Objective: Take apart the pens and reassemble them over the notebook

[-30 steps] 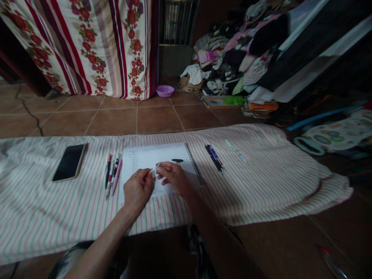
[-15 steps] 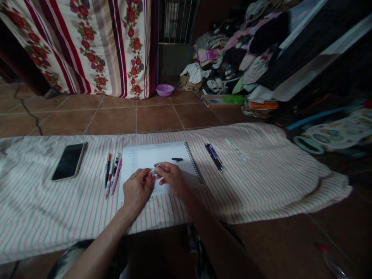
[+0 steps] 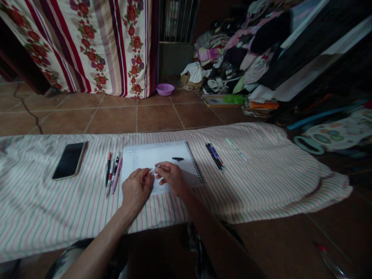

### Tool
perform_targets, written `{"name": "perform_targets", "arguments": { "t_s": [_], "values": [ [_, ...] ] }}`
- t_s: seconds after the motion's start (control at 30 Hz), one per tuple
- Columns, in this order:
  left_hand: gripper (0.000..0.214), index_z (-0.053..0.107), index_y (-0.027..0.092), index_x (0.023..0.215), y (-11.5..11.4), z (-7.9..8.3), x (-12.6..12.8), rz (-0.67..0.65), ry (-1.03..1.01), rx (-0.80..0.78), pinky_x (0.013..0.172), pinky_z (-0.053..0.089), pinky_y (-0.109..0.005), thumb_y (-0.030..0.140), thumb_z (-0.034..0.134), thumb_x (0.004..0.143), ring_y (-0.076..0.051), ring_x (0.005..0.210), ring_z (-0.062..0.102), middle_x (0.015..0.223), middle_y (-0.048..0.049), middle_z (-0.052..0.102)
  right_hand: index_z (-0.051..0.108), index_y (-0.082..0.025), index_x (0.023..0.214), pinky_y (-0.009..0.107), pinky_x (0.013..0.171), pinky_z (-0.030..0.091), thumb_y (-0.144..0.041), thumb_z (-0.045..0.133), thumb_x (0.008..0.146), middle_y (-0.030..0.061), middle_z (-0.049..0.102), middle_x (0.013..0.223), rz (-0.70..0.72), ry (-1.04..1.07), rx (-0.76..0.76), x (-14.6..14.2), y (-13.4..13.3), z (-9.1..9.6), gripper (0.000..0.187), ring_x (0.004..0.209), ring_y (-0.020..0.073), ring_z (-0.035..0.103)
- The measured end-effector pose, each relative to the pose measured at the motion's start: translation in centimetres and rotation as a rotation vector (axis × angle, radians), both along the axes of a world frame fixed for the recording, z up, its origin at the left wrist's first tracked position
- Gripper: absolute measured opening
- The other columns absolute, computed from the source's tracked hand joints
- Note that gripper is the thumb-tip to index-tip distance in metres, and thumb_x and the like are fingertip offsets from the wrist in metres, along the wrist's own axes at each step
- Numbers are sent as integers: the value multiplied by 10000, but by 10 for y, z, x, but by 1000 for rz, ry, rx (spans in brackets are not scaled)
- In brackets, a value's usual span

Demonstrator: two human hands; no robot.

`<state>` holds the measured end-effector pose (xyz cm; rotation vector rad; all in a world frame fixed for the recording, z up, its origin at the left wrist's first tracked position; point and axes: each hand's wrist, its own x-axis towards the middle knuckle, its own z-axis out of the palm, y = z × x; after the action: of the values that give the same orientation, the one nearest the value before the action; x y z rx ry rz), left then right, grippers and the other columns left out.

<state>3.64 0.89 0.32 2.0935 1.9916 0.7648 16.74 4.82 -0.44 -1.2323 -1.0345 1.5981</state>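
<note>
Over the spiral notebook [image 3: 171, 150], my left hand [image 3: 137, 187] and my right hand [image 3: 171, 175] face each other with the fingers pinched. Between them runs a thin white stick [image 3: 152, 170], perhaps a pen refill; its exact kind is too small to tell. The left fingertips close on its lower end, the right ones on its upper end. A short black pen part [image 3: 178, 159], looking like a cap or barrel piece, lies on the page just beyond my right hand. Several pens [image 3: 116, 175] lie side by side to the left of the notebook.
Right of the notebook lie dark pens [image 3: 215, 157] and a pale pen [image 3: 236, 148]. A phone [image 3: 69, 161] rests at the left on the striped cloth [image 3: 261, 174]. Beyond, on the tiled floor, are a purple basin [image 3: 165, 90] and a heap of clothes [image 3: 232, 58].
Both hands keep nearly the same pose with the white stick between them. The view has shifted very slightly; nothing else has visibly moved.
</note>
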Motion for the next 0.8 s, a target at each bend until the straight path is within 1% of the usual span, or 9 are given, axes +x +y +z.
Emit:
{"name": "perform_targets", "arguments": {
  "t_s": [0.2,0.43,0.6,0.8],
  "values": [
    [254,633,194,922,0,-2,-1,-8,-10,23,573,363,-244,301,411,862,-152,686,573,766,-27,633,617,-165,811,156,380,421,-316,669,615,-21,601,641,10,-20,20,-1,0,-1,253,548,93,577],
    [263,635,187,933,1,-1,0,-19,-56,-3,596,383,-248,298,408,862,-153,696,579,784,-29,646,615,-159,780,157,386,416,-288,656,606,-31,579,616,8,-4,-10,-1,-1,5,220,533,84,560],
    [261,635,186,933,2,-4,-1,-26,-83,19,612,398,-258,299,412,858,-154,685,573,772,-29,642,624,-157,780,170,405,417,-291,663,604,-24,588,627,0,-6,-11,-1,-2,8,225,549,92,563],
    [231,621,188,946,4,-6,-4,-50,-129,-16,629,418,-262,292,440,846,-152,706,577,797,-28,647,628,-160,778,157,406,415,-287,656,613,-25,585,632,0,-1,-15,1,-2,9,209,551,82,561]
  ]
}}
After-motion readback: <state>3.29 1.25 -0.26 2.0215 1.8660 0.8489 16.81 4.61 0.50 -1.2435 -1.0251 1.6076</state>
